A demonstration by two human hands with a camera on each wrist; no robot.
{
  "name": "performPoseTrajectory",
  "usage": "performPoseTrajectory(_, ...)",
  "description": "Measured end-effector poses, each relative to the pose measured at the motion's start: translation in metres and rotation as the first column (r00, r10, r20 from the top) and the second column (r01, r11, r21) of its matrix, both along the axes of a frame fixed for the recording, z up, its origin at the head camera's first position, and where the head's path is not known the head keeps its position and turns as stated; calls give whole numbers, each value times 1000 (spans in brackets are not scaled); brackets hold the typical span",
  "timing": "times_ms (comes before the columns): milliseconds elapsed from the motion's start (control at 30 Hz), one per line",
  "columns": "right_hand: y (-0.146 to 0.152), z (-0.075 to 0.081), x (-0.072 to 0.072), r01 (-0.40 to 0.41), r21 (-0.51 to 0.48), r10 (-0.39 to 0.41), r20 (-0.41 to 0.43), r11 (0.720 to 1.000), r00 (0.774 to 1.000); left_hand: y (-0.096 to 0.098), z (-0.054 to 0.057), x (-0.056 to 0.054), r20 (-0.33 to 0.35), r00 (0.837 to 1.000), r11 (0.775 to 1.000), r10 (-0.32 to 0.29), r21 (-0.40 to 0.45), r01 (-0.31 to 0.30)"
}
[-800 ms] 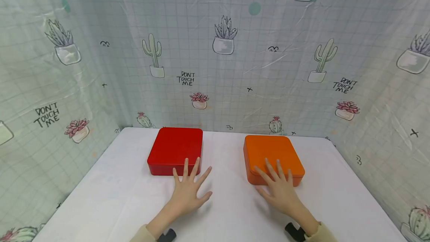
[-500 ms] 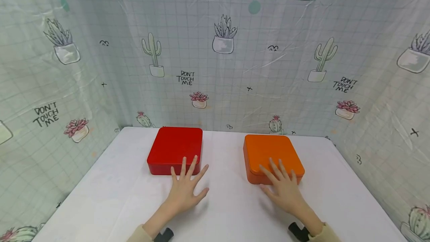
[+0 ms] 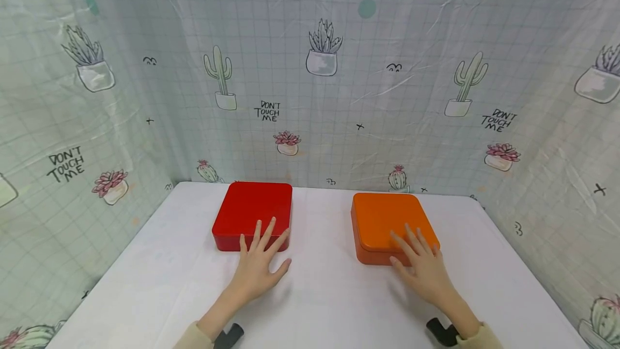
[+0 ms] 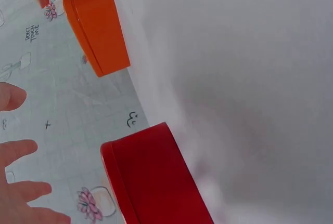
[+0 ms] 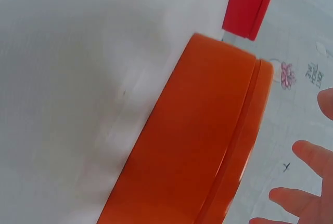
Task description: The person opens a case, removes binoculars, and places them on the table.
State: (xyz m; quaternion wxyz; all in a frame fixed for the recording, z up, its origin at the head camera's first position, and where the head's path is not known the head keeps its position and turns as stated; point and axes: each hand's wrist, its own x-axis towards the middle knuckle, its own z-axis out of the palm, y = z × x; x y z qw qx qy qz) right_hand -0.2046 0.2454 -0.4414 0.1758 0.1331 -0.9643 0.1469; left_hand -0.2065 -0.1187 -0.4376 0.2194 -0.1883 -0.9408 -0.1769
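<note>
From where I sit, the cloth (image 3: 363, 69) repeats the lettering "DON'T TOUCH ME" (image 3: 267, 111) at about 10 o'clock, just short of 12, and between 1 and 2; in my wrist views the words run sideways and small. The red box (image 3: 254, 209) stands at 11 o'clock and the orange box (image 3: 387, 217) at 1, both toward the far edge of the white table (image 3: 324, 295). Bare tabletop runs between them, to the red one's 9 o'clock side and the orange one's 3 o'clock side. My left hand (image 3: 254, 276) is spread wide above the red box's 6 o'clock edge, its fingers clear of the sides; my right hand (image 3: 428, 276) is likewise splayed over the orange box's 5 o'clock corner. My fingers cover part of each near edge, the wrist views crop both hands, and the black wrist pieces (image 3: 230, 335) are partly hidden.
</note>
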Motion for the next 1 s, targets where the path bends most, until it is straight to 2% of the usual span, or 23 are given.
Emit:
performPoseTrajectory(200,8,4,1,-1,-20,0,-16,1000,1000,-5,1,-3,-21,1000,999,1,40,-1)
performPoseTrajectory(400,10,6,3,-3,-82,1,-27,997,1000,-11,2,-7,-51,999,989,-6,144,13)
performPoseTrajectory(533,10,4,2,-27,-149,21,-44,988,999,-15,6,-9,-73,997,972,-9,235,26)
performPoseTrajectory(767,4,4,-1,-73,-309,82,19,948,996,-28,15,-10,-8,1000,937,1,350,2)
performPoseTrajectory(833,2,5,-3,-86,-338,99,23,937,995,-32,16,-12,-15,1000,930,10,367,-3)
performPoseTrajectory(1000,-7,6,-5,-122,-370,125,-18,921,992,-44,16,-16,-83,996,906,17,422,20)
